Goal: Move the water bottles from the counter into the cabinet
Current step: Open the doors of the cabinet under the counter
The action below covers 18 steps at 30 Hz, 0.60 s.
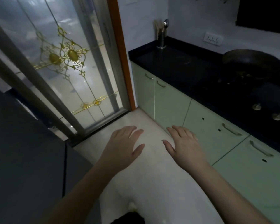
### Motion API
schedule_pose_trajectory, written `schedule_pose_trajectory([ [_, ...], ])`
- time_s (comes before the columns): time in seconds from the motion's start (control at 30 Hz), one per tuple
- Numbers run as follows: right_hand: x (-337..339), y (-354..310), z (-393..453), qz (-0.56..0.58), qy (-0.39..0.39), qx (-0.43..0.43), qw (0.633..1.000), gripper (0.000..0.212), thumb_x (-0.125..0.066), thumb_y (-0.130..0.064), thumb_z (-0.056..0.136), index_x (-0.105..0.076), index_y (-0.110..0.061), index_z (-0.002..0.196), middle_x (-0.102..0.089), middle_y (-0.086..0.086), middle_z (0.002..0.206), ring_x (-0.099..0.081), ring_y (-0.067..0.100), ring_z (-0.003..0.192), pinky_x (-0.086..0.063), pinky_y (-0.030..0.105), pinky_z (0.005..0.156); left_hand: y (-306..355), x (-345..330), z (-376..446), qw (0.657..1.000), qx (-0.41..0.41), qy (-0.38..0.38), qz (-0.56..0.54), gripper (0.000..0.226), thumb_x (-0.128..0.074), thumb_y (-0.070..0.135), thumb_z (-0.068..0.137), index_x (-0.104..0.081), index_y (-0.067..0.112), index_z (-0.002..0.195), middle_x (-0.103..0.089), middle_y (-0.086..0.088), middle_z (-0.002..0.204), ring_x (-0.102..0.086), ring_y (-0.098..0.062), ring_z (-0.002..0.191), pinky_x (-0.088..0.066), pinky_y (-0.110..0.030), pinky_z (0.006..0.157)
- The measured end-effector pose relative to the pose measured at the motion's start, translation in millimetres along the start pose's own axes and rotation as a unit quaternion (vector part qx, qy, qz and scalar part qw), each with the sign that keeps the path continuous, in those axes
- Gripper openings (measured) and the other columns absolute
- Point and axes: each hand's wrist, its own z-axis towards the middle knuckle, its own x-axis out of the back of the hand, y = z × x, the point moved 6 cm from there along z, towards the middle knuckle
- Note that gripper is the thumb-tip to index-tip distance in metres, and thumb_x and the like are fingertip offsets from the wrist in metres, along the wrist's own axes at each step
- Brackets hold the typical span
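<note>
My left hand (124, 143) and my right hand (185, 143) are stretched out flat over the pale floor, palms down, fingers apart, holding nothing. The black counter (176, 63) runs along the right side, above pale green cabinet doors (170, 102) with metal handles, all closed. No water bottle shows anywhere in view. My right hand hovers close to the front of the cabinet doors without touching them.
A dark wok (253, 64) sits on the hob at the right, with two burner knobs (265, 111) below it. A steel utensil holder (161, 35) stands in the counter's far corner. A glass sliding door (68, 62) with gold ornament fills the left; a dark appliance (23, 159) stands at near left.
</note>
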Motion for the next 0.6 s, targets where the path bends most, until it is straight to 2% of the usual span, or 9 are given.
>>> schedule_pose_trajectory([
  [0.17, -28, -34, 65, 0.002, -0.015, 0.05, 0.999, 0.048, -0.05, -0.044, 0.094, -0.054, -0.015, 0.133, -0.057, 0.009, 0.135, -0.051, 0.03, 0.123, -0.037, 0.043, 0.104, -57, -10, 27, 0.999, 0.05, -0.007, -0.007, 0.057, -0.037, 0.052, 0.099, -0.034, 0.025, 0.15, -0.037, -0.002, 0.155, -0.029, -0.02, 0.144, -0.021, -0.039, 0.117],
  [0.37, -63, -59, 151, -0.025, -0.053, 0.065, 0.996, 0.052, -0.043, -0.048, 0.096, -0.044, -0.02, 0.141, -0.047, 0.004, 0.145, -0.041, 0.025, 0.132, -0.028, 0.039, 0.11, -134, -10, 71, 0.996, 0.077, 0.017, -0.03, 0.057, -0.04, 0.051, 0.099, -0.035, 0.024, 0.149, -0.037, -0.003, 0.155, -0.029, -0.022, 0.145, -0.02, -0.04, 0.117],
  [0.6, -86, -58, 229, -0.018, -0.057, 0.006, 0.998, 0.051, -0.049, -0.045, 0.095, -0.049, -0.018, 0.138, -0.051, 0.006, 0.14, -0.045, 0.028, 0.128, -0.032, 0.04, 0.107, -201, -12, 150, 0.999, 0.037, 0.013, -0.017, 0.056, -0.04, 0.051, 0.098, -0.039, 0.024, 0.148, -0.042, -0.003, 0.152, -0.036, -0.021, 0.141, -0.027, -0.042, 0.115],
])
